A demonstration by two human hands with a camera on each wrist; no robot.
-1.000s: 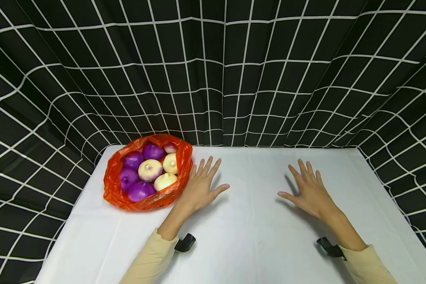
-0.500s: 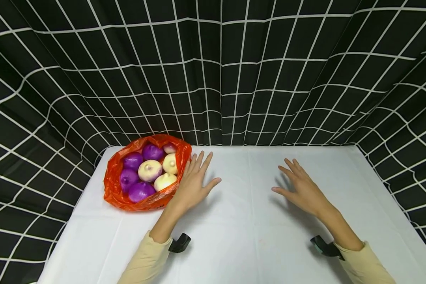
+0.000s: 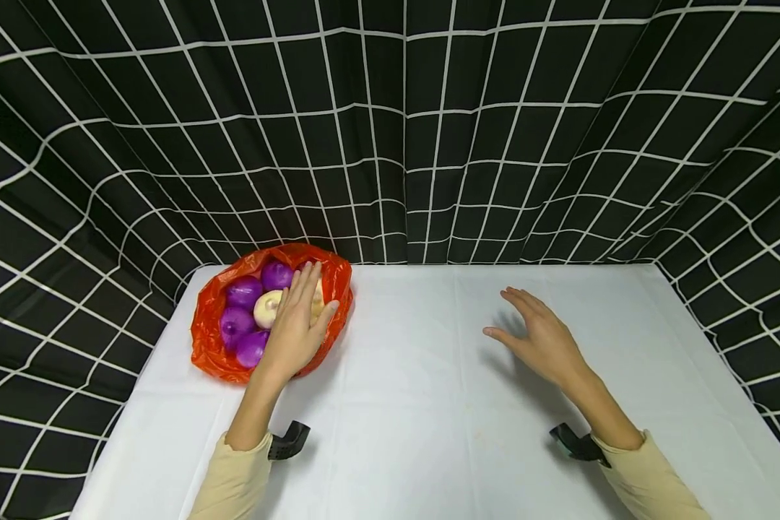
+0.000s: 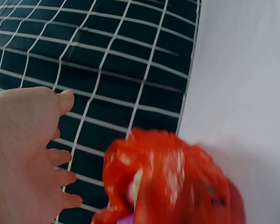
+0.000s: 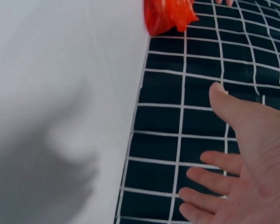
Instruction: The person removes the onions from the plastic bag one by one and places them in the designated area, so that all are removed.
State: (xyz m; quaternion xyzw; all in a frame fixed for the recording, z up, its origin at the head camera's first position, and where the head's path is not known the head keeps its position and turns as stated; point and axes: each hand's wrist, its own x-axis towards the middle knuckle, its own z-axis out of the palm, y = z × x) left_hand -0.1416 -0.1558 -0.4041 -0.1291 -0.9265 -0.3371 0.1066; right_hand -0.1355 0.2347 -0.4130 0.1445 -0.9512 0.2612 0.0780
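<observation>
The left hand point(image 3: 297, 328) hovers over the right side of an orange-red plastic bag point(image 3: 206, 343), its fingers straight and holding nothing; the left wrist view shows a gap between palm and bag. The right hand point(image 3: 546, 343) hangs above the right half of the tabletop point(image 3: 416, 404), also unburdened, with the thumb spread wide from fingers held close together. Its shadow falls on the white cloth just below. Each wrist wears a black device, the left one point(image 3: 289, 442) and the right one point(image 3: 578, 444), beside a beige sleeve cuff. The bag sits in the far left corner of the tabletop, its mouth open upward, showing purple onions point(image 3: 236, 327) along its left and pale bulbs point(image 3: 266, 309) partly hidden by the left hand. Behind the far edge hangs a black curtain point(image 3: 390, 137) with white grid lines.
</observation>
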